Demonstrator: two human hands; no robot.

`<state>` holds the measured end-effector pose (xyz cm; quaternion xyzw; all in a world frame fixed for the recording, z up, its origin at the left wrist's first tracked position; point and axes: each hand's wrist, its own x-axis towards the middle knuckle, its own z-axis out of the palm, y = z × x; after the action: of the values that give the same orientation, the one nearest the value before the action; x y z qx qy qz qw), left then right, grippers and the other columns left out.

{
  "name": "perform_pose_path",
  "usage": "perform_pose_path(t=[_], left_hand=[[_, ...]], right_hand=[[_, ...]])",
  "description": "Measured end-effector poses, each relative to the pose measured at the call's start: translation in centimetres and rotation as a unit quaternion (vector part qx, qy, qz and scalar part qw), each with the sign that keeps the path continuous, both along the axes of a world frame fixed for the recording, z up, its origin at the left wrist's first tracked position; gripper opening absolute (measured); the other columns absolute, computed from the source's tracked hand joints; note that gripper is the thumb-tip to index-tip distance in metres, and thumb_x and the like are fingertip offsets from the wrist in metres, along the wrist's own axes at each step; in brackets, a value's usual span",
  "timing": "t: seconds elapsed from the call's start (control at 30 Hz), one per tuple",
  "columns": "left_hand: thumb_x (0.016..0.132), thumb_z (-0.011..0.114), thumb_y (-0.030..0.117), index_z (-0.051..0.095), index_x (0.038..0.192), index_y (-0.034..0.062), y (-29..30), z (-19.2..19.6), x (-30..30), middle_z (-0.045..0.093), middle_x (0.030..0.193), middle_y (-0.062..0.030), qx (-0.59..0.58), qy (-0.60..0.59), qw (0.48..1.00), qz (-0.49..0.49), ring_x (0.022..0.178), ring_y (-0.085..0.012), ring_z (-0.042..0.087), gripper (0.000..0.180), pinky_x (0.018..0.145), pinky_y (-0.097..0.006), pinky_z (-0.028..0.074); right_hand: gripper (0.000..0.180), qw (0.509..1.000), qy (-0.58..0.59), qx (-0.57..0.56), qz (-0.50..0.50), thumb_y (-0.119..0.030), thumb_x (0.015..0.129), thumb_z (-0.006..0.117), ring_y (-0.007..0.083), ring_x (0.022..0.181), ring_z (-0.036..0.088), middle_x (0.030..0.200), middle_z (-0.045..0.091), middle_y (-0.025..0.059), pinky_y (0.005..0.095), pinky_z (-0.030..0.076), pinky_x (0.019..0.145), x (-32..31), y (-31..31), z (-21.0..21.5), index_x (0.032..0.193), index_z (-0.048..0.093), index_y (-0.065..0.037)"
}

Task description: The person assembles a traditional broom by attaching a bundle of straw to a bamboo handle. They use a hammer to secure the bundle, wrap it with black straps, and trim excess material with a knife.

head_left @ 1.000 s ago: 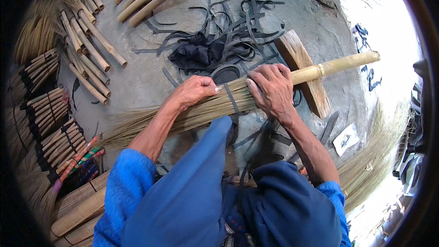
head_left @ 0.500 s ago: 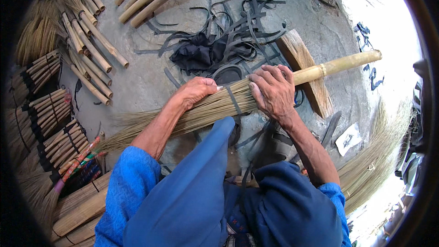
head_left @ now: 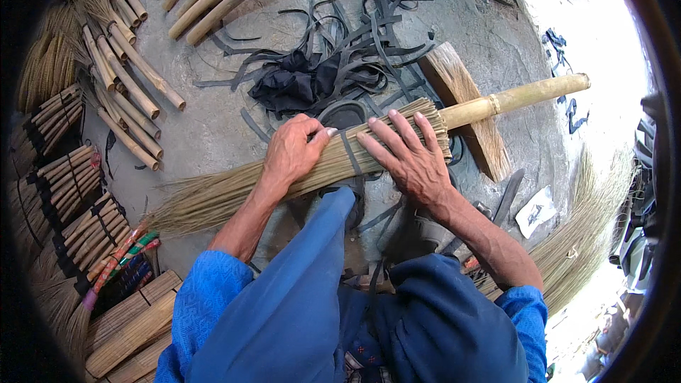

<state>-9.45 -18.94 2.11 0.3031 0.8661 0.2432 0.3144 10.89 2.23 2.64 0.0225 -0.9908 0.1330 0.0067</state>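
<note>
A grass broom point(head_left: 234, 183) lies across in front of me, its straw fanning out to the left and its bamboo handle point(head_left: 532, 93) pointing right. A dark rubber strip point(head_left: 351, 152) is wound around the straw bundle. My left hand point(head_left: 294, 150) is closed around the bundle just left of the strip, thumb against its upper side. My right hand point(head_left: 411, 159) lies on the bundle right of the strip, fingers stretched out and apart. The blunt straw ends show around the handle, beyond its fingertips. Under the handle sits a rough wooden block point(head_left: 464, 110).
Loose black rubber strips point(head_left: 369, 50) lie tangled on the concrete floor ahead. Bamboo-handled brooms point(head_left: 131, 92) and tied bundles of sticks point(head_left: 67, 177) fill the left side. A long knife point(head_left: 508, 195) and loose straw point(head_left: 589, 234) lie at the right.
My right hand has slid left from the handle end onto the straw, its fingers now spread, and the blunt straw ends have come into sight. The left hand still grips the bundle.
</note>
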Motion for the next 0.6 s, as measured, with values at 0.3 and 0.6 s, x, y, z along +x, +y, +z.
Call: perform_pose_path(t=[0.3, 0.6], left_hand=[[0.077, 0.095, 0.052, 0.068, 0.139, 0.0, 1.1, 3.5, 2.3, 0.071, 0.121, -0.0194, -0.03, 0.155, 0.974, -0.163, 0.116, -0.0402, 0.068, 0.085, 0.099, -0.053, 0.054], [0.079, 0.094, 0.051, 0.073, 0.126, 0.0014, 1.1, 6.1, -0.7, 0.08, 0.106, -0.0229, -0.155, -0.202, 0.957, -0.141, 0.101, -0.0379, 0.078, 0.071, 0.089, -0.049, 0.059]], right_hand=[[0.065, 1.0, -0.001, 0.007, -0.021, -0.021, 0.096, 0.071, 0.0295, 0.147, 0.056, 0.154, 0.061, 0.0062, 0.0558, 0.037, 0.127, -3.0, 0.4, 0.3, 0.159, 0.057, -0.02], [0.054, 0.983, -0.075, -0.082, 0.143, -0.04, 0.08, 0.094, 0.0253, 0.114, 0.075, 0.11, 0.076, 0.0026, 0.0425, 0.053, 0.099, -6.4, 4.3, 4.1, 0.123, 0.073, -0.015]])
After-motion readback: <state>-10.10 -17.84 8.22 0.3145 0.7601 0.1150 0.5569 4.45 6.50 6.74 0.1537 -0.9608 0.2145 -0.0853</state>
